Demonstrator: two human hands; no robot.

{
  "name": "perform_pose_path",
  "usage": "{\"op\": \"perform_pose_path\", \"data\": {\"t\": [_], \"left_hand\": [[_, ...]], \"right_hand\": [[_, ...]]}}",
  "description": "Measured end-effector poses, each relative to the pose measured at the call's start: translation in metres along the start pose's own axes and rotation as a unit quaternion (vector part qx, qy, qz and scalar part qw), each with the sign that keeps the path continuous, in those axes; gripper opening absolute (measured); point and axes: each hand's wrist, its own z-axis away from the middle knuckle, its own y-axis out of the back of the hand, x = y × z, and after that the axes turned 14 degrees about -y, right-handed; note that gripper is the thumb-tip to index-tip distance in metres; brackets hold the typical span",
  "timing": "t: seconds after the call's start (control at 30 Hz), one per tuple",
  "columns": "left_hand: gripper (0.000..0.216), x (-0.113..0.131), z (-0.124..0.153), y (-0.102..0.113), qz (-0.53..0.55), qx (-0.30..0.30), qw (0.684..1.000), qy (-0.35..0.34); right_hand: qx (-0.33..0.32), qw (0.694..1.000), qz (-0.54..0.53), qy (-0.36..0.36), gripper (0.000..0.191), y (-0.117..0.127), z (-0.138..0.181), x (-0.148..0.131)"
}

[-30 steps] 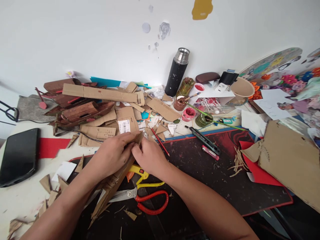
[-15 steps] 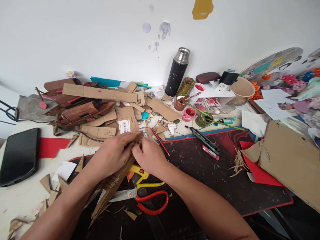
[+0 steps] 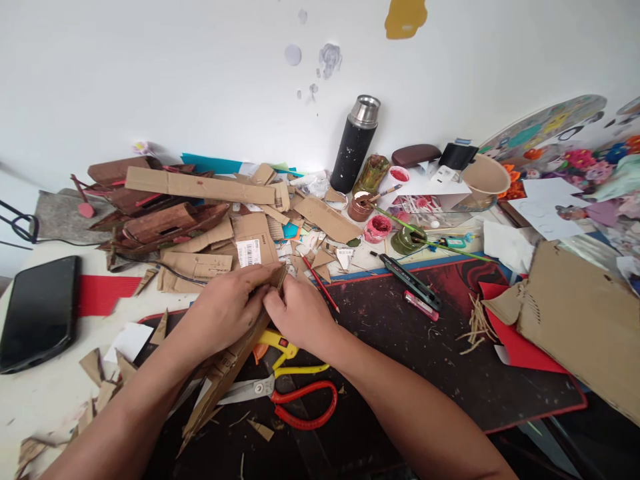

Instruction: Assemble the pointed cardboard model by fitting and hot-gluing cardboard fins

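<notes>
A long, narrow folded cardboard piece [image 3: 233, 363] slants up from the lower left, its pointed end towards me. My left hand [image 3: 225, 303] is closed over its upper part from the left side. Against the far end, my right hand [image 3: 300, 307] pinches the same cardboard, its thumb close to the left fingers. Parts of the fingers are hidden behind the hands. Just under the cardboard lie scissors [image 3: 305, 400] with one red and one yellow handle, their blade tips covered by it. A yellow glue gun [image 3: 275, 343] rests behind the scissors, partly hidden.
Brown cardboard boat models [image 3: 165, 227] and scraps fill the back left. A black thermos [image 3: 355, 143] stands by the wall, near open paint jars [image 3: 377, 229]. A utility knife [image 3: 410, 283] lies on the dark mat [image 3: 380, 333]. A phone [image 3: 40, 313] sits at left, a cardboard sheet [image 3: 585, 320] at right.
</notes>
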Motion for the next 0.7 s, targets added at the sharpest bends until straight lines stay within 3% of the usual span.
{"op": "perform_pose_path", "data": {"t": [0.7], "left_hand": [[0.036, 0.0019, -0.0003, 0.0016, -0.006, -0.006, 1.000, 0.004]], "right_hand": [[0.008, 1.000, 0.000, 0.003, 0.037, -0.0022, -0.0015, 0.0008]]}}
